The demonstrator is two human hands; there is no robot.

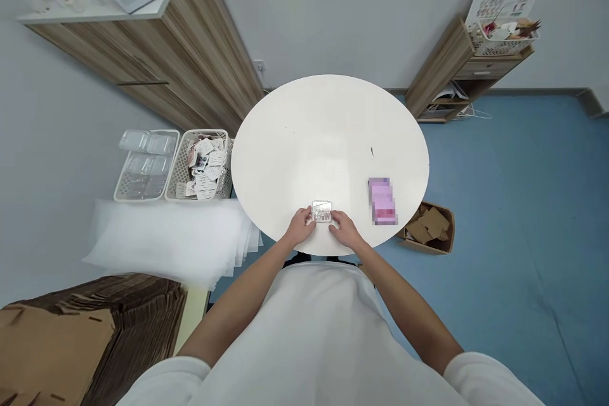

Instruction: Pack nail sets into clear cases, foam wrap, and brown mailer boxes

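A: Nearest, a white shirt [323,342], both forearms out over the table [328,127].

B: And far left?

A: Flat cardboard [90,323] low down, foam sheets [166,244] above, then two baskets: one [145,165] of clear trays, one [202,165] of printed cards.

B: Hands next.

A: Left hand [301,226] curled round the left end of a clear case [321,211], fingers closed on it. Right hand [343,228] pinching the right end the same way. Case at the near table edge, between both hands, resting on or just above the top; hard to tell which.

B: Contents?

A: Too small to make out. Something pale inside, no more.

B: Advice for the hold?

A: Probably best kept level, thumbs on the near edge, fingertips on the far one, pressure even at both ends. A thin clear shell likely flexes, so a light squeeze rather than a hard one. Down flat on the table for steadiness if pressing shut.

B: Risk?

A: Maybe a twist popping one corner open, or a slide off the near edge.

B: Further right?

A: A pink packet [382,201], blurred, well apart from the right hand. Past the table edge, a cardboard box [429,228] of scraps on the blue floor [514,216]. Far right, a wooden shelf [457,76] with a white basket [504,38] on top.
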